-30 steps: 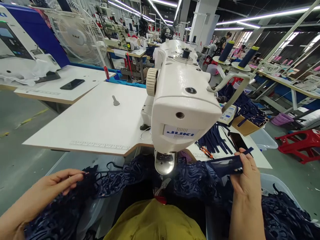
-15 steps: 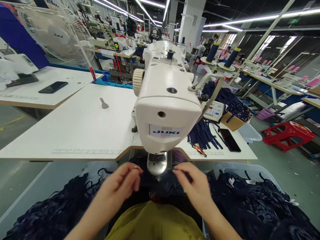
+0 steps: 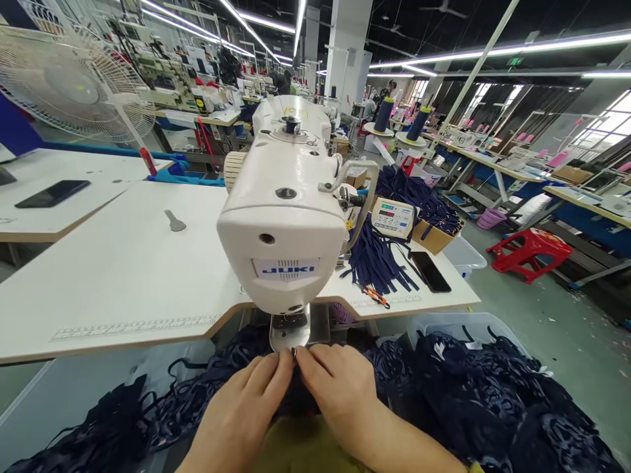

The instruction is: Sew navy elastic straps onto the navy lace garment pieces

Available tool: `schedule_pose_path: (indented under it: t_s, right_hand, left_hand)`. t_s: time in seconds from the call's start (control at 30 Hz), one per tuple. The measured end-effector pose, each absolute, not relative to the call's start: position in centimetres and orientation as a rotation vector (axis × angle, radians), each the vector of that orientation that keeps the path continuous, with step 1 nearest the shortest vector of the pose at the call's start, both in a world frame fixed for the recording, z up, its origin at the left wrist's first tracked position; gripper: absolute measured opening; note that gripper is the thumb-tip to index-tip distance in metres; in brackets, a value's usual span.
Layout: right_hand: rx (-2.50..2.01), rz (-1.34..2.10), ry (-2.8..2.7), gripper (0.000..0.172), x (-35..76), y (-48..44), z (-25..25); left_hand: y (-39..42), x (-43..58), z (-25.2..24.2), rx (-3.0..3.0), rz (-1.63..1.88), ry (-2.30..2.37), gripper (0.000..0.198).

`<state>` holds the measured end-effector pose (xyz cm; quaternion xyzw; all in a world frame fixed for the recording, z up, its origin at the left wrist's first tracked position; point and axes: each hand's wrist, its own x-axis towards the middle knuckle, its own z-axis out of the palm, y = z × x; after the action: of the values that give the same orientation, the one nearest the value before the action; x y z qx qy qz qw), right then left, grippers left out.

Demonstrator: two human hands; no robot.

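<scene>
Nearly touching, left hand (image 3: 246, 401) and right hand (image 3: 342, 384) pinch dark navy fabric (image 3: 297, 392), lower centre.
Both are just below the white sewing machine (image 3: 283, 240), perhaps to steady the fabric.

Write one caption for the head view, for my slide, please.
Left hand and right hand close together at dark blue cloth, in front of a white sewing machine.

Greenish floor (image 3: 572, 341), red stool (image 3: 548, 244), pale pillar (image 3: 349, 39), strip lights (image 3: 300, 26)
</scene>
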<state>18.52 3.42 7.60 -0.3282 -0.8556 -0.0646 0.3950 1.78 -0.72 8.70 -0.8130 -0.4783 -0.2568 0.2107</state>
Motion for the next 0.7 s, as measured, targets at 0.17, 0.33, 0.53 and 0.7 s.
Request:
schedule_pose_path:
  t_s: [0.17,0.33,0.53,0.7]
  right_hand:
    - [-0.88,0.21,-2.101,0.017,18.7,3.9,7.9]
    - [-0.856,0.708,-2.105,0.019,19.5,4.6,7.9]
    - [-1.021,0.479,-2.083,0.017,19.1,4.0,7.6]
    - [-0.893,0.865,-2.093,0.025,20.0,3.9,7.8]
  left_hand:
    - [-0.5,2.1,9.0,-2.24,-0.636,-1.279,0.034]
    - [-0.5,1.7,8.0,-2.35,-0.777,-1.381,0.032]
    - [-0.4,2.5,8.1,-2.282,-0.698,-1.309,0.033]
    - [-0.8,2.8,7.5,-2.254,-0.653,-1.385,0.029]
